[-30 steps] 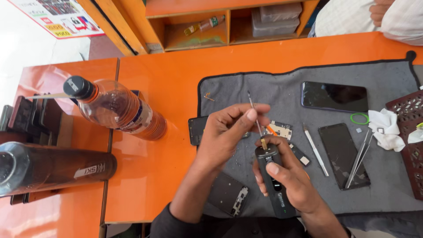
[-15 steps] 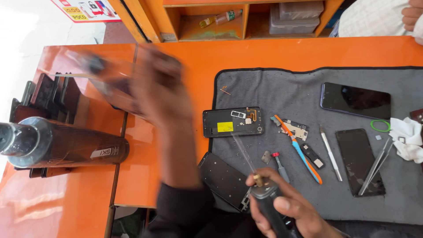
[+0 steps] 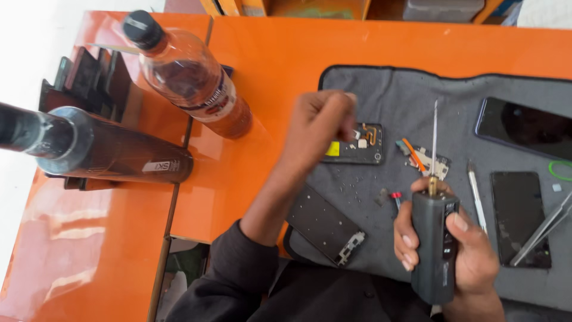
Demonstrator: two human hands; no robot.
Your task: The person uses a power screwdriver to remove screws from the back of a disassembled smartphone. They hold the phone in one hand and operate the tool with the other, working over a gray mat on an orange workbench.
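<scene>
My right hand (image 3: 471, 250) grips a dark electric screwdriver (image 3: 434, 247) upright, low on the grey work mat (image 3: 393, 89); its thin bit (image 3: 434, 137) points away from me. My left hand (image 3: 322, 122) hovers with fingers closed in a fist just left of an opened phone body (image 3: 357, 146) with a yellow patch. Whether it pinches anything small is hidden. A small circuit board (image 3: 429, 162) and an orange tool (image 3: 412, 146) lie beside the bit. A dark phone frame (image 3: 325, 223) lies under my left forearm.
A clear plastic bottle (image 3: 190, 77) and a dark bottle (image 3: 101, 149) stand on the orange table (image 3: 268, 48) to the left. On the mat's right side lie two black phones (image 3: 524, 125) (image 3: 518, 214), tweezers (image 3: 542, 229), a white stylus (image 3: 476, 194) and a green ring (image 3: 560, 170).
My left hand left the screwdriver bit, swung left towards the bottles, and has come back over the opened phone. My right hand kept hold of the screwdriver.
</scene>
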